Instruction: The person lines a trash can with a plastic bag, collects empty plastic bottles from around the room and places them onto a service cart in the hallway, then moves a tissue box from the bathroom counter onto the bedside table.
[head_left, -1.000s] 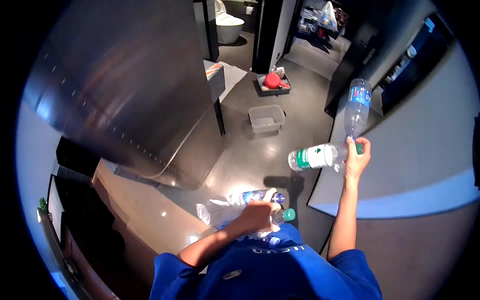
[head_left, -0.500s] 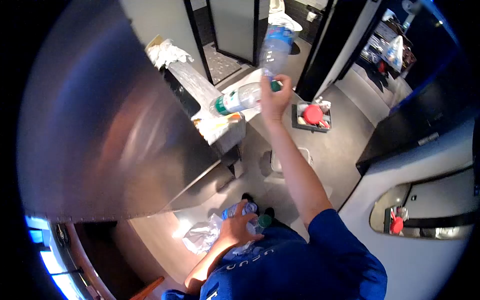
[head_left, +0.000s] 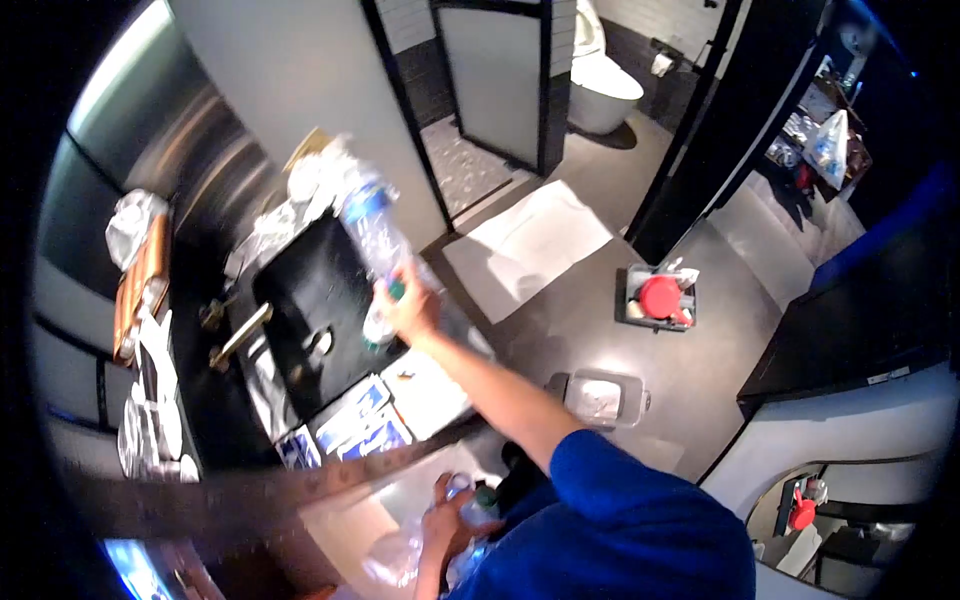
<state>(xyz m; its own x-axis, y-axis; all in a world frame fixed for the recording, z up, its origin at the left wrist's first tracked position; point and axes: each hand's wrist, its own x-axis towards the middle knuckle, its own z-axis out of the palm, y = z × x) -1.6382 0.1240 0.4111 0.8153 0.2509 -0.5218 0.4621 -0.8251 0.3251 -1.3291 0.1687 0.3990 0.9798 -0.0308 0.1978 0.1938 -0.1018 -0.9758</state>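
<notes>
bottle label (head_left: 366, 203): blurred | toilet (head_left: 604, 96): top cut off | shirt (head_left: 630, 520): bottom cut off

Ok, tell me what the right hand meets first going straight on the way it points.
Probably the black sink first; the right hand's height is unclear, so it might pass over to the crumpled plastic.

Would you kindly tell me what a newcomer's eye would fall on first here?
Probably the right hand, outstretched near the black rectangular sink and holding a clear plastic bottle with a blue label. The bright red round object in the dark rectangular tray on the grey floor would likely come next, then the flat white mat near the white toilet.
</notes>
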